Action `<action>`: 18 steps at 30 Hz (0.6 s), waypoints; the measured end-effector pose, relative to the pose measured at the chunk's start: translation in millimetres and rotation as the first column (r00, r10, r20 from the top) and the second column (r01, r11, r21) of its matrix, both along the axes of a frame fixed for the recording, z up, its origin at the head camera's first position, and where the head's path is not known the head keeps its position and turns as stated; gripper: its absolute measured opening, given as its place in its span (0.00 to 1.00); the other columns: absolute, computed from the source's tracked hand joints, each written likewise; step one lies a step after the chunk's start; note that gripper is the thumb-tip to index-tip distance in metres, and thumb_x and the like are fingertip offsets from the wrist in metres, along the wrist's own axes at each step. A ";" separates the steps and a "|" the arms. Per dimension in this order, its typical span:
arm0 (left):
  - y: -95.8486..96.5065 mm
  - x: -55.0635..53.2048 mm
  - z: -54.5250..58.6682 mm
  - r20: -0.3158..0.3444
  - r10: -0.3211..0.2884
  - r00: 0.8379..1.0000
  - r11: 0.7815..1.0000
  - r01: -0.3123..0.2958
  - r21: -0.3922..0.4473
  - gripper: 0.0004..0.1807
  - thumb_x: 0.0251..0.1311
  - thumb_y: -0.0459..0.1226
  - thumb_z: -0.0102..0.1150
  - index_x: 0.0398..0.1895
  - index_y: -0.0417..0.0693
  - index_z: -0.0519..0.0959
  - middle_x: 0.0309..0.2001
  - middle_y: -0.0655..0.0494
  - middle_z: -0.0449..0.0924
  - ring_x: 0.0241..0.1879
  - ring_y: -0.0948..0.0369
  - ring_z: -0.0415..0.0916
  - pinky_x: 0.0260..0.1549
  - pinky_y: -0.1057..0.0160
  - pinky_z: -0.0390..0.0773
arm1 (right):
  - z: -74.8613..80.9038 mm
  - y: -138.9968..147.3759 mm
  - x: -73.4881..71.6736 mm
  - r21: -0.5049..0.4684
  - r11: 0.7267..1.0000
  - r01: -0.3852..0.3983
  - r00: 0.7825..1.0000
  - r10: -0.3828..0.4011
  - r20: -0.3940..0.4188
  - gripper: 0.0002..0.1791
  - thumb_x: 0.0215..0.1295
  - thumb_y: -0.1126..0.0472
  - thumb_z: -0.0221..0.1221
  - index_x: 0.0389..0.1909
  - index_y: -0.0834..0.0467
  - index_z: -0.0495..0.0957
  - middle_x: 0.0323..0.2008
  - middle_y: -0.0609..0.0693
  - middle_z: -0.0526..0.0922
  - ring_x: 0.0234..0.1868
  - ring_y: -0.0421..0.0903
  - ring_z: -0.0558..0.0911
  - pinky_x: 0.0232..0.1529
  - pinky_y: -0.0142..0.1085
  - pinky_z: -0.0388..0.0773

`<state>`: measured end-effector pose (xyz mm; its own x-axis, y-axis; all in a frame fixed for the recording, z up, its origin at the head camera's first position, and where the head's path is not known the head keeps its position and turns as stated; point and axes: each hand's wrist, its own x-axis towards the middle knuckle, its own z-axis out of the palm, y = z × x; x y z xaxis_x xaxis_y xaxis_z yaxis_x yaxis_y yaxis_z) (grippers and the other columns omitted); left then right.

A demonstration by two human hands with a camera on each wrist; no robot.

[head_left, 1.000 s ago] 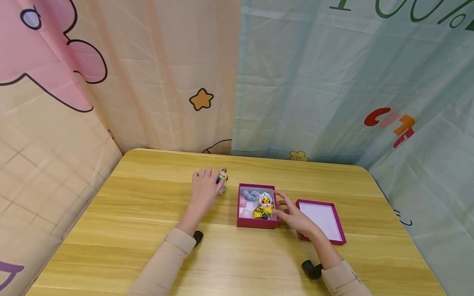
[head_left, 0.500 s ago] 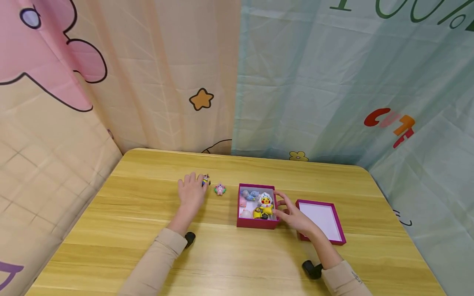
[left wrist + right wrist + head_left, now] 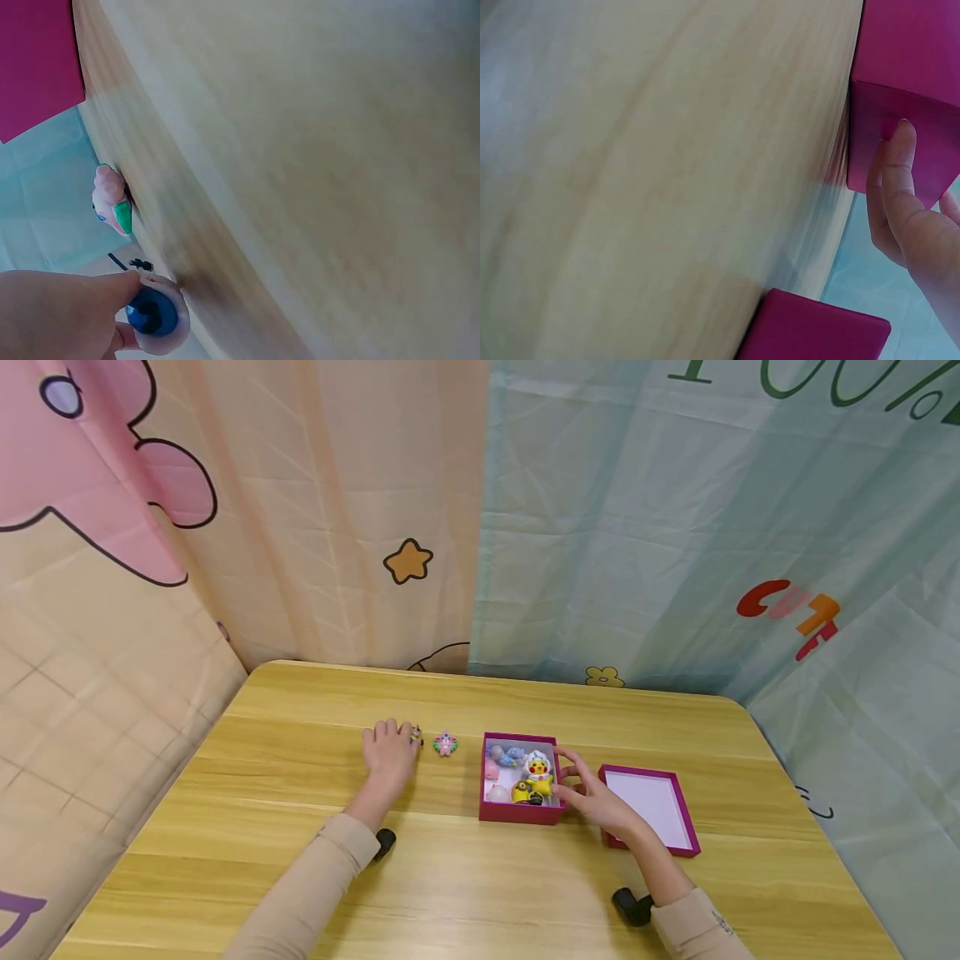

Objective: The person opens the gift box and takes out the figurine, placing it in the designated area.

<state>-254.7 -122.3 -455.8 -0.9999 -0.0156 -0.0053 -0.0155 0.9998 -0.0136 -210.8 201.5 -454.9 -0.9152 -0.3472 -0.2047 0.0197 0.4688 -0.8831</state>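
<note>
My left hand [image 3: 388, 752] pinches a small figurine [image 3: 416, 737] at the table's left-centre, its blue, pale-rimmed underside [image 3: 157, 311] facing the left wrist camera. Most of that figurine is hidden by the fingers in the head view. Just to its right stands a pink figurine [image 3: 446, 744] with green at its sides. An open magenta box [image 3: 517, 812] sits at mid-table, and inside are a yellow figure in a white hat [image 3: 538, 768], a smaller yellow figure [image 3: 521, 791] and several pastel ones. Lightly bent fingers of my right hand [image 3: 596, 795] touch the box's right wall.
Right of the box lies its magenta lid [image 3: 652, 806], white inside facing up, partly behind my right wrist. The wooden table [image 3: 480, 885] ends at the back against printed curtains [image 3: 615, 527]. Black wrist cameras [image 3: 632, 907] hang under both forearms.
My left hand has moved left with the figurine it holds, away from the pink one, then slightly toward me. The pink figurine is now fully uncovered. Right hand and box have stayed put.
</note>
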 end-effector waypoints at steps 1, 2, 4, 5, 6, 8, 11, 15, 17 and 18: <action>0.4 -0.3 -0.8 0.002 -0.001 1.000 1.000 0.001 -0.003 0.20 0.67 0.49 0.41 0.53 0.45 0.68 0.39 0.47 0.62 0.41 0.51 0.58 0.42 0.53 0.59 | -0.1 0.1 -0.1 0.001 1.000 0.000 1.000 0.000 -0.001 0.36 0.62 0.53 0.55 0.67 0.42 0.48 0.55 0.58 0.64 0.54 0.55 0.67 0.51 0.49 0.70; 1.1 -0.5 -1.1 0.006 -0.001 1.000 1.000 0.001 -0.005 0.20 0.67 0.48 0.41 0.53 0.45 0.68 0.39 0.47 0.63 0.41 0.51 0.59 0.42 0.53 0.59 | -0.4 0.2 -0.2 0.001 1.000 0.000 1.000 0.000 -0.003 0.36 0.62 0.53 0.55 0.67 0.42 0.48 0.55 0.58 0.63 0.54 0.55 0.67 0.51 0.49 0.70; 2.0 -1.4 -2.3 0.006 -0.002 1.000 1.000 0.002 -0.006 0.20 0.66 0.49 0.42 0.52 0.44 0.68 0.39 0.46 0.63 0.41 0.51 0.60 0.42 0.53 0.59 | -0.3 0.2 -0.1 0.003 1.000 0.001 1.000 -0.001 -0.004 0.36 0.62 0.53 0.55 0.67 0.42 0.48 0.55 0.58 0.63 0.55 0.55 0.66 0.51 0.49 0.70; 2.4 -1.6 -2.6 0.007 -0.003 1.000 1.000 0.003 -0.008 0.21 0.66 0.49 0.42 0.52 0.44 0.68 0.39 0.46 0.63 0.41 0.51 0.60 0.42 0.53 0.59 | -0.4 0.4 -0.3 0.005 1.000 0.001 1.000 -0.001 -0.006 0.36 0.62 0.53 0.55 0.67 0.42 0.48 0.55 0.58 0.63 0.55 0.55 0.66 0.51 0.49 0.70; 2.9 -2.1 -3.1 0.009 -0.005 1.000 1.000 0.005 -0.013 0.21 0.66 0.49 0.42 0.51 0.43 0.68 0.39 0.46 0.63 0.41 0.51 0.60 0.42 0.53 0.60 | -0.3 0.3 -0.1 0.006 1.000 0.002 1.000 -0.002 -0.006 0.36 0.62 0.53 0.55 0.67 0.42 0.48 0.56 0.58 0.63 0.55 0.55 0.66 0.51 0.49 0.70; 3.9 -2.6 -3.5 0.015 -0.008 1.000 1.000 0.008 -0.021 0.21 0.66 0.49 0.42 0.51 0.43 0.67 0.38 0.46 0.63 0.41 0.51 0.60 0.41 0.53 0.60 | -0.3 0.1 -0.1 0.007 1.000 0.001 1.000 -0.001 -0.005 0.36 0.62 0.53 0.55 0.67 0.42 0.48 0.56 0.58 0.63 0.55 0.55 0.66 0.51 0.49 0.70; 4.8 -3.4 -5.0 0.038 -0.009 0.999 0.999 0.011 -0.046 0.21 0.67 0.49 0.40 0.50 0.42 0.66 0.37 0.46 0.62 0.40 0.52 0.60 0.40 0.54 0.59 | -1.0 0.3 -0.4 0.005 1.000 0.001 1.000 -0.001 -0.003 0.36 0.62 0.53 0.55 0.67 0.42 0.48 0.56 0.59 0.63 0.54 0.55 0.67 0.51 0.49 0.70; 5.4 -3.7 -5.7 0.076 -0.005 0.997 0.997 0.010 -0.070 0.19 0.68 0.49 0.37 0.48 0.43 0.63 0.34 0.47 0.59 0.39 0.52 0.58 0.40 0.54 0.59 | -1.0 0.2 -0.4 0.000 1.000 -0.001 1.000 0.001 -0.001 0.36 0.63 0.54 0.55 0.67 0.42 0.48 0.56 0.59 0.63 0.54 0.55 0.67 0.51 0.49 0.70; 5.8 -3.3 -5.0 0.084 -0.005 0.996 0.997 0.011 -0.071 0.18 0.68 0.49 0.37 0.46 0.43 0.62 0.34 0.47 0.58 0.38 0.52 0.58 0.41 0.54 0.59 | -0.9 0.2 -0.5 -0.002 1.000 0.000 1.000 0.000 -0.001 0.36 0.63 0.54 0.55 0.67 0.42 0.48 0.56 0.59 0.63 0.53 0.55 0.67 0.51 0.49 0.70; 5.9 -3.3 -4.9 0.087 -0.005 0.996 0.997 0.011 -0.071 0.18 0.68 0.49 0.37 0.46 0.43 0.62 0.33 0.47 0.58 0.38 0.52 0.58 0.41 0.54 0.59 | -0.7 0.0 -0.4 -0.002 1.000 0.001 1.000 -0.001 0.000 0.35 0.63 0.54 0.55 0.67 0.42 0.48 0.56 0.59 0.63 0.54 0.55 0.67 0.51 0.49 0.70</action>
<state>-258.0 -116.4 -460.7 -0.9958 -0.0111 -0.0910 -0.0033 0.9963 -0.0854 -211.3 201.5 -455.6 -0.9155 -0.3467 -0.2040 0.0202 0.4670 -0.8841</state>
